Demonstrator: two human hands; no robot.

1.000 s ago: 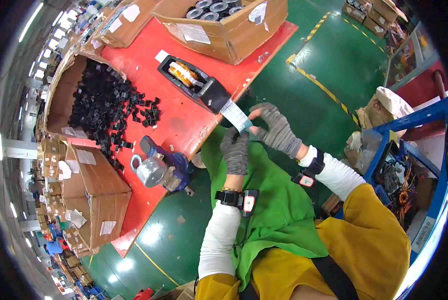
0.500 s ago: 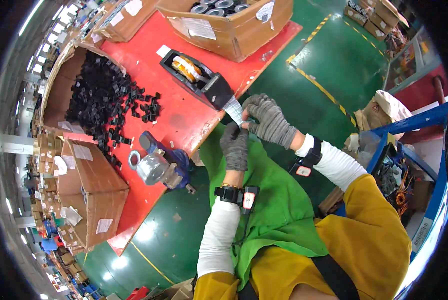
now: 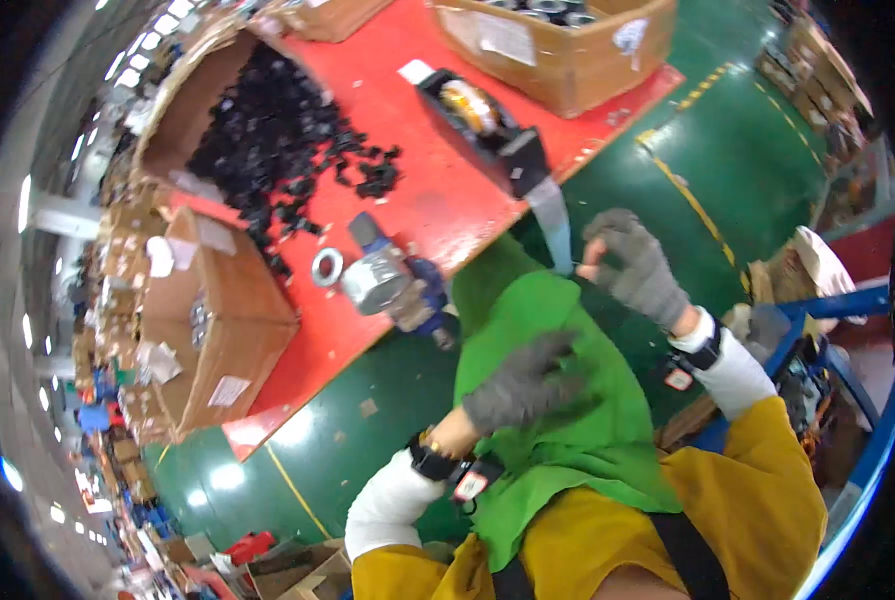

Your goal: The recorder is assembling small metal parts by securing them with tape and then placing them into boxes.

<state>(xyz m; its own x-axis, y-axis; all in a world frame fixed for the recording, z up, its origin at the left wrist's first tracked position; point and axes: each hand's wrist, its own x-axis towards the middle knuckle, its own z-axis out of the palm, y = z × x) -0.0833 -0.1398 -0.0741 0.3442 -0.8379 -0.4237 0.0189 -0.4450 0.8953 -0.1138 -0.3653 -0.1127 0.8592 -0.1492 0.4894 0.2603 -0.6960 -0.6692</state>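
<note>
I have the right hand (image 3: 636, 265), in a grey knit glove with bare fingertips showing, just beside the free end of a pale tape strip (image 3: 551, 222); its thumb and fingers are curved toward one another; I cannot tell from here whether they pinch the strip's end. The left hand (image 3: 528, 383), also gloved and blurred, is over the green apron (image 3: 538, 300), well apart from the strip; its fingers are extended and loosely spread, and I see nothing in them.

The strip runs from the front of a black tape dispenser (image 3: 480, 128) and hangs past the edge of the red table (image 3: 423, 190); an orange-yellow tape roll (image 3: 471, 106) sits inside the dispenser. Nearer the left hand, I note a blue vise-like tool (image 3: 426, 292) at the table edge, with a clear-wrapped cylinder (image 3: 373, 282) against it and a metal ring (image 3: 327, 267) just beside; farther left, small black plastic parts (image 3: 268, 140) spill from an open cardboard box (image 3: 183, 125); a second carton (image 3: 243, 340) stands below it; beyond the dispenser, a third carton (image 3: 558, 75) holds round metal-and-black parts.
</note>
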